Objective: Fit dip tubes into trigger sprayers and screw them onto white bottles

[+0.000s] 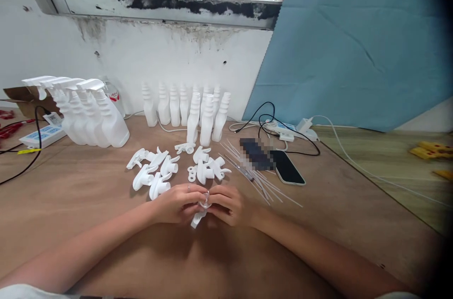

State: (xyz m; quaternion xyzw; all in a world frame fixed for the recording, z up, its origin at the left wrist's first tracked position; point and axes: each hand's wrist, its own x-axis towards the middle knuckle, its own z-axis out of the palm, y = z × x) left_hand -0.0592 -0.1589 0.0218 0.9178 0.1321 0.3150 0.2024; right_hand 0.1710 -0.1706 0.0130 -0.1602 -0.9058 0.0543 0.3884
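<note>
Close together near the table's front, my left hand (182,202) and my right hand (228,204) pinch a small white spray trigger head (198,218) between their fingertips. Its lower end sticks out below the fingers, and a round opening faces up between them. The fingers hide much of its body. Just beyond my left hand lie several loose white trigger heads (159,187). Beyond both hands is a second cluster of trigger parts (204,171), with a small ring-shaped piece (191,174) at its left.
White bottles (206,122) stand by the wall; bottles with sprayer tops (113,122) lean at left. Thin white tubes (272,188), a metal tool (244,171) and a phone (288,168) lie at right. Cables run to power strips (44,136) (293,130).
</note>
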